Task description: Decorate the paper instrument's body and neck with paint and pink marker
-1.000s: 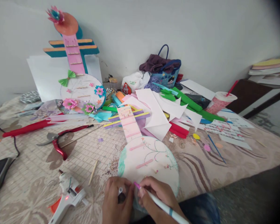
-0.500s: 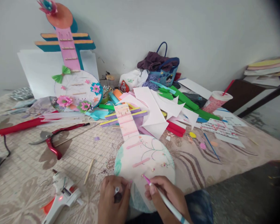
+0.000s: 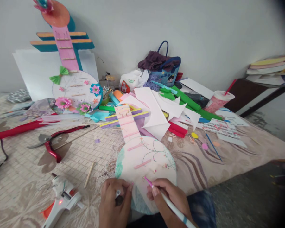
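My right hand (image 3: 167,196) grips a white felt-tip marker (image 3: 173,207) with a pink-purple end, its tip touching small drawn flowers on a round white paper disc (image 3: 125,155). The disc is the body of a paper instrument and carries a drawn branch, pink bars and green and blue shading at its edges. Its pale pink neck (image 3: 127,125) points away from me, crossed by purple and yellow pegs (image 3: 141,114). My left hand (image 3: 115,198) is closed at the disc's lower left edge, around what looks like a marker cap (image 3: 118,192); most of it is hidden.
At left lie a glue gun (image 3: 64,196) with a lit red light, red-handled pruners (image 3: 51,142) and a thin stick (image 3: 89,174). A larger finished paper instrument (image 3: 73,85) leans at the back. Paper scraps (image 3: 152,109) pile mid-table; a pink cup (image 3: 219,101) stands right.
The view has shifted slightly, so the scene sits a little further left. The marker's tip stays near the same drawn flowers; both hands keep their holds.
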A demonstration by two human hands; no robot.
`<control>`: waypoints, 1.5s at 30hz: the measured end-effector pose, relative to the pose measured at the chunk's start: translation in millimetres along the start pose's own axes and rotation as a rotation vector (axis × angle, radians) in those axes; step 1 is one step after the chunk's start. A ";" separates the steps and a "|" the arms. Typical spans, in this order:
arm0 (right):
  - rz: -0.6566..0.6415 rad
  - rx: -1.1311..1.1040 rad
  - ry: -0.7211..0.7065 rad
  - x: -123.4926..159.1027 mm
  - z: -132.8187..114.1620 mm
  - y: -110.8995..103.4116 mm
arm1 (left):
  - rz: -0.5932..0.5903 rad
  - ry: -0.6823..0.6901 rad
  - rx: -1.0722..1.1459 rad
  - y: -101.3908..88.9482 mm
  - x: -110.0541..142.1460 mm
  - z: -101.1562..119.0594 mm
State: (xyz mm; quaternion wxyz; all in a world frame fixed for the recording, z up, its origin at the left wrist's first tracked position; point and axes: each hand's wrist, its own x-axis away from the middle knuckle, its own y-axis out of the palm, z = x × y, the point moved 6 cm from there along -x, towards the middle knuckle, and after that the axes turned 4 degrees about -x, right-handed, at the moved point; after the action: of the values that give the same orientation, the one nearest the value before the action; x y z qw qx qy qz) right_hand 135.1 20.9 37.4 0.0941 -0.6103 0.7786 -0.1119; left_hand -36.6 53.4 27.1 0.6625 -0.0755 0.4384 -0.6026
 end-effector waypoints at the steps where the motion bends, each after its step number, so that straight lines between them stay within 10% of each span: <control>1: 0.002 -0.006 -0.001 0.0 -0.4 -0.4 | -0.007 -0.009 -0.002 0.6 -0.1 -0.5; 34: -0.009 -0.087 0.056 -3.3 1.8 2.3 | 0.021 0.010 -0.008 -2.2 -0.3 0.8; 45: -0.260 -0.075 0.025 -2.2 -11.7 28.1 | -0.001 -0.041 0.026 -1.7 1.1 -1.1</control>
State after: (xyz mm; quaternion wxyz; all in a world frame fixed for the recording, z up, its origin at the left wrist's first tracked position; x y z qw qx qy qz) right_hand 106.2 30.2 40.4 0.0461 -0.7077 0.6976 -0.1017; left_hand -38.7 52.5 27.0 0.6721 -0.0793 0.4168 -0.6068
